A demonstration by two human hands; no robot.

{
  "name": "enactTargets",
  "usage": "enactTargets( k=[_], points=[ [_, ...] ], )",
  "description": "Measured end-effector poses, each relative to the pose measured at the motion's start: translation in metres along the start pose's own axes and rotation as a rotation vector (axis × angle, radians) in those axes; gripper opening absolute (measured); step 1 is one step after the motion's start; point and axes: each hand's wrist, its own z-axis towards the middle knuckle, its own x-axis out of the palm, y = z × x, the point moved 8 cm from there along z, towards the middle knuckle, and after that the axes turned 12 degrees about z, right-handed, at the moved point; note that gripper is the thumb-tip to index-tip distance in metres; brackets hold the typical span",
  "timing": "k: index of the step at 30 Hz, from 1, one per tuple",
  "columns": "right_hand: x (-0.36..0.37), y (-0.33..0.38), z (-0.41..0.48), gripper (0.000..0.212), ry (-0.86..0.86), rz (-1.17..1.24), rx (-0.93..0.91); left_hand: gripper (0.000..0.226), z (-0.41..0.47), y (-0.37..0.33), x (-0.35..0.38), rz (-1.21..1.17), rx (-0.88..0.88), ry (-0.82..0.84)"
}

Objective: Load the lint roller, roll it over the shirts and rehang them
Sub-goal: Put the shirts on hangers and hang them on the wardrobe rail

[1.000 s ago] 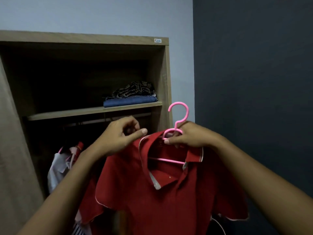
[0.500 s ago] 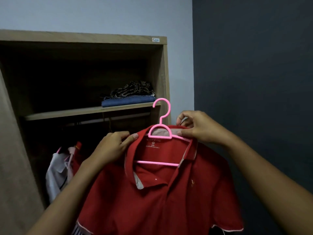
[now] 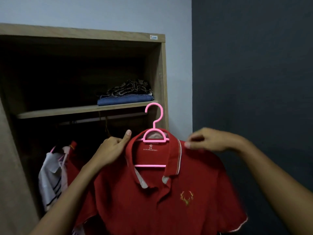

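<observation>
The shirt (image 3: 152, 200) is held up on the hanger (image 3: 154, 127) in front of the wardrobe (image 3: 163, 73), just below and to the right of the rail (image 3: 101, 118). Its one shoulder is gripped by the left hand (image 3: 111, 150), fingers curled into the cloth and thumb raised. The other shoulder is pinched near the collar by the right hand (image 3: 210, 139). The hanger itself is touched by neither hand, as far as can be seen.

The step in hand is judged to be the seating of the shirt on the hanger before it is hung back. It is done well if both shoulders are drawn outward evenly, so that the seams sit on the hanger's arms and the collar is centred round the neck. The weight should then be taken at the hook rather than by the cloth, or the shirt may be pulled askew. A gap on the rail to the right of the hung shirts (image 3: 50, 175) is best chosen.

The shirt's front is turned to the camera, collar up and hem down, out of view. Its long axis is upright and its shoulder line runs level across the picture. The hook is pointed straight up, and its mouth is opened to the picture's left.
</observation>
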Motion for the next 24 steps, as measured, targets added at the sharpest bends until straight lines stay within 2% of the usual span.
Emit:
enactTargets(
  k=[2, 7, 12, 13, 16, 19, 22, 24],
  points=[
    [0.025, -0.016, 0.005, 0.044, 0.139, 0.016, 0.091, 0.068, 0.003, 0.007, 0.006, -0.005, -0.011, -0.002],
    [0.04, -0.013, 0.03, 0.047, 0.102, 0.164, 0.064, 0.067, 0.016, 0.041, 0.028, -0.034, -0.092, -0.011],
    [0.041, -0.001, 0.059, 0.047, 0.15, 0.03, 0.139, 0.031, 0.046, 0.077, 0.06, 0.101, -0.124, 0.022],
    [0.041, -0.002, 0.066, 0.045, 0.162, -0.019, 0.171, 0.03, 0.054, 0.082, 0.063, 0.131, -0.122, 0.016],
    [0.046, -0.004, 0.092, 0.048, 0.171, -0.168, 0.25, 0.047, 0.08, 0.094, 0.075, 0.257, -0.11, 0.027],
    [0.063, -0.009, 0.122, 0.045, 0.144, -0.216, 0.294, 0.06, 0.104, 0.114, 0.091, 0.414, -0.109, 0.079],
    [0.081, -0.02, 0.152, 0.046, 0.016, -0.188, 0.33, 0.067, 0.117, 0.137, 0.108, 0.508, -0.131, 0.134],
    [0.095, -0.03, 0.173, 0.046, -0.091, -0.117, 0.343, 0.066, 0.122, 0.152, 0.11, 0.507, -0.176, 0.102]
  ],
)
